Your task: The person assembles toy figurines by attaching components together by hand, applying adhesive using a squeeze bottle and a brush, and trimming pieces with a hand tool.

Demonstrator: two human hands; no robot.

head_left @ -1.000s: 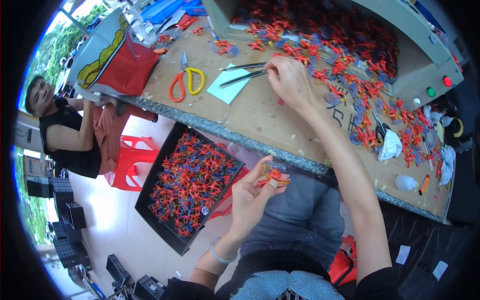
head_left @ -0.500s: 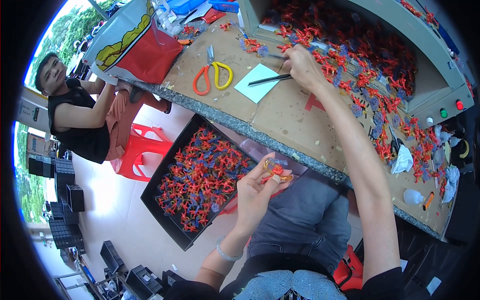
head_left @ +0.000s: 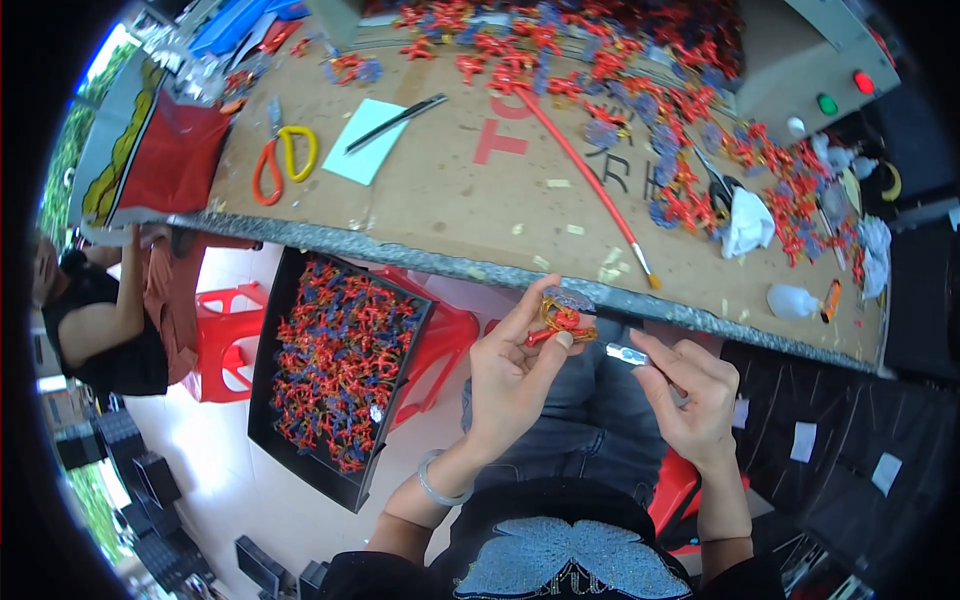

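Observation:
Pinched between the thumb and fingers of my left hand (head_left: 505, 385) is a small red, yellow and translucent purple plastic figure (head_left: 566, 318). My right hand (head_left: 697, 398) grips a slim silver knife-like tool (head_left: 626, 354), its tip pointing toward the figure but apart from it; whether it is a craft knife I cannot tell. Both hands are above my lap at the table's near edge. To the left, below the table, a black bin (head_left: 262, 415) holds many similar figures.
On the cardboard-covered table (head_left: 440, 205) lie scissors (head_left: 272, 160), a pen (head_left: 395, 124) on pale green paper (head_left: 350, 165), and a red paintbrush (head_left: 590, 180). Figures (head_left: 520, 45) are heaped at the back. A seated person (head_left: 105, 330) and red stools (head_left: 225, 345) are at left.
My right hand has come back from the far side of the table to beside my left, now with the silver tool. The left hand still holds the figure. The view has shifted rightward.

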